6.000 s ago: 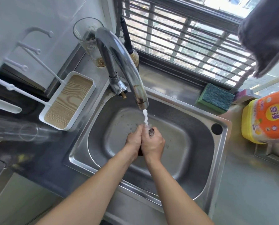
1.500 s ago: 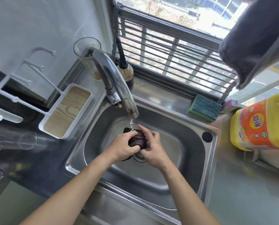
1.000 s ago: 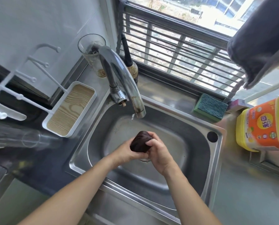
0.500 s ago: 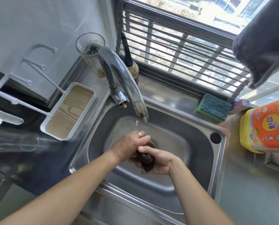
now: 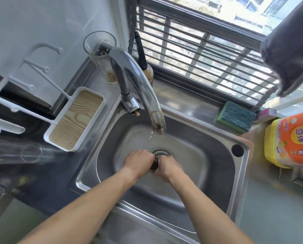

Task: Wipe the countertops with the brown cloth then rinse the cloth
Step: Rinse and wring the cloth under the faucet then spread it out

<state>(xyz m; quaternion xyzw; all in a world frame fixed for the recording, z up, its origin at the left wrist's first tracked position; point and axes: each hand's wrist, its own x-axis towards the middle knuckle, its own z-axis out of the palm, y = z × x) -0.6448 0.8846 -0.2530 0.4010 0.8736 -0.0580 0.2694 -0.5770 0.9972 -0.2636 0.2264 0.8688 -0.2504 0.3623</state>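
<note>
The brown cloth [image 5: 155, 164] is bunched into a tight dark wad, and only a small strip shows between my fists. My left hand [image 5: 138, 162] and my right hand [image 5: 168, 167] both clench it, pressed together low in the steel sink [image 5: 242, 175], just in front of the drain [image 5: 161, 153]. The chrome tap [image 5: 138, 88] curves over the basin, and a thin trickle falls from its spout behind my hands. Most of the cloth is hidden inside my hands.
A green sponge [image 5: 236, 117] lies on the ledge behind the sink, with a yellow-orange detergent bottle [image 5: 291, 138] at the right. A white rack with a wood-look tray [image 5: 76, 118] stands at the left, a glass [image 5: 101, 55] behind it. A grey towel [image 5: 291, 43] hangs top right.
The tap's flow has dropped from a full stream to a trickle. My hands have twisted the cloth and moved lower and nearer, from under the spout to in front of the drain.
</note>
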